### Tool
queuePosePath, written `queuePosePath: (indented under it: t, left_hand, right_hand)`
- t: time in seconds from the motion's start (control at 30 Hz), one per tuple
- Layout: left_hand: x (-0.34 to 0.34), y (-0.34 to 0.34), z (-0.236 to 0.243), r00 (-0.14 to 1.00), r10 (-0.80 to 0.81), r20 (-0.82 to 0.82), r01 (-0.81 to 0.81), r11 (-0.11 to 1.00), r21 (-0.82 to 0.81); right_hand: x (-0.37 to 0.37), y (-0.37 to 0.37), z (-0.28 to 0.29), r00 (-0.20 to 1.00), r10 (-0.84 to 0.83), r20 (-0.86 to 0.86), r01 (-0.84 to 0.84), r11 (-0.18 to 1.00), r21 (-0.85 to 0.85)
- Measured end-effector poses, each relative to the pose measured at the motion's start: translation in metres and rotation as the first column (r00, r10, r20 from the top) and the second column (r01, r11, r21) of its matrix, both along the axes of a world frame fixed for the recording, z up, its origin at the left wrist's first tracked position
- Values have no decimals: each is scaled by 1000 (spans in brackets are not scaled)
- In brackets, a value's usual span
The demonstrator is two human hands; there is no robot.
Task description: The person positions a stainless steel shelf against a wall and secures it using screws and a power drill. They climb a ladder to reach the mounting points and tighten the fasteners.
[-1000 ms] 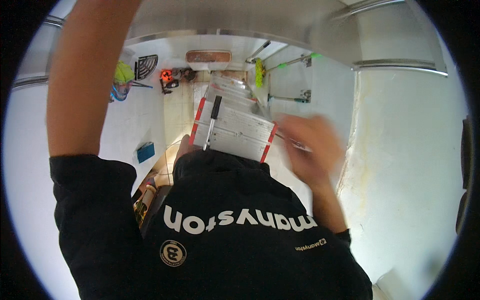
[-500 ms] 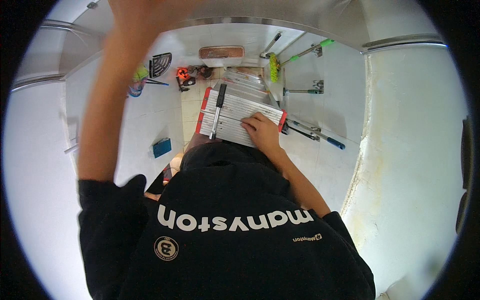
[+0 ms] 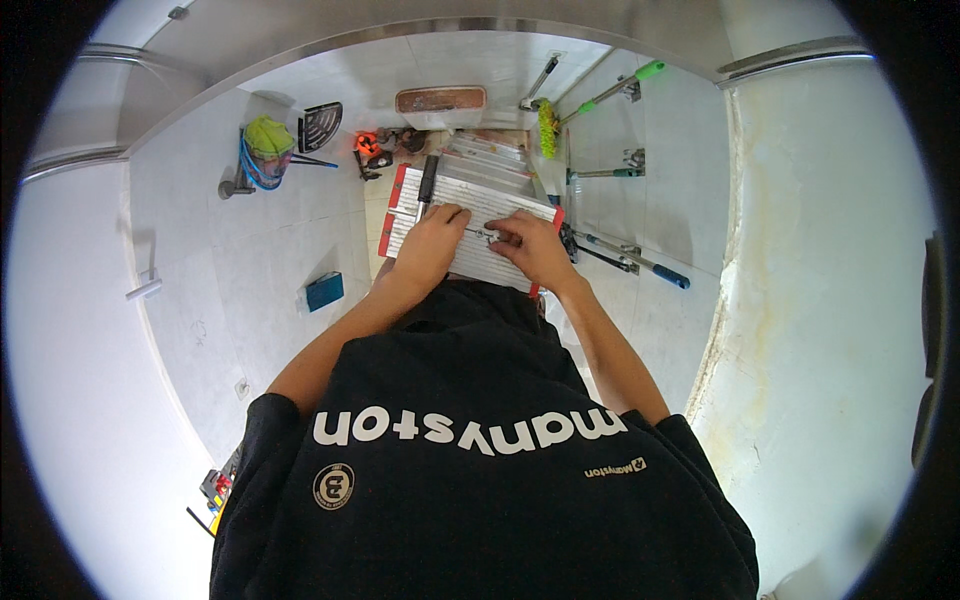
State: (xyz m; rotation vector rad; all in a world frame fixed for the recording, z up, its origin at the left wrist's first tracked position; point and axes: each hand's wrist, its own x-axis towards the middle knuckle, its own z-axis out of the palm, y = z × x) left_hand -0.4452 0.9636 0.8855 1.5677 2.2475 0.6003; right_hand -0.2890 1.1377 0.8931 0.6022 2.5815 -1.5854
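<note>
Both my hands are over the ridged silver top step (image 3: 415, 190) of a ladder, which has red ends. My left hand (image 3: 430, 248) rests there with its fingers curled; what they hold, if anything, is hidden. It covers the lower part of a chrome tool with a black handle (image 3: 428, 182), which looks like a ratchet wrench. Just to the right, my right hand (image 3: 535, 248) has thumb and fingers pinched at a small metal piece (image 3: 489, 237), too small to name. The fingertips of the two hands are a short gap apart.
Lower ladder steps (image 3: 485, 165) extend beyond the top. Mops and poles with green and blue handles (image 3: 665, 273) hang along the right wall. A green cloth in a basket (image 3: 268, 140), a corner shelf (image 3: 322, 128) and a blue box (image 3: 324, 292) are at left. An orange object (image 3: 370, 145) lies far off.
My left hand has come down from high at the upper left onto the step, beside the tool. My right hand stays on the step, now pinching. The step has shifted slightly left.
</note>
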Motion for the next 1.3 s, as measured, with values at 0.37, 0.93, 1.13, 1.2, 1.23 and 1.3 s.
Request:
queuePosePath:
  t: [0.37, 0.93, 1.13, 1.2, 1.23, 1.3]
  left_hand:
    - [-4, -10, 27, 958, 288, 17, -286, 955, -84]
    - [-2, -4, 22, 954, 243, 174, -242, 970, -25]
    - [-1, -4, 66, 408, 435, 803, -462, 857, -229]
    - [0, -6, 85, 125, 317, 940, -520, 828, -210]
    - [-1, -4, 102, 120, 323, 939, -530, 821, -214]
    - [-1, -4, 133, 113, 336, 935, -554, 802, -222]
  right_hand:
    - [5, -8, 1, 995, -99, 9, 99, 989, -109]
    - [-6, -30, -10, 994, -34, -106, 51, 986, 157]
    - [-15, -32, 18, 952, -305, 4, 264, 817, -512]
    - [-21, -28, 64, 940, -341, -18, 216, 632, -744]
    - [-23, -28, 79, 926, -376, -42, 225, 637, -737]
    - [-28, -32, 100, 895, -436, -95, 239, 647, -724]
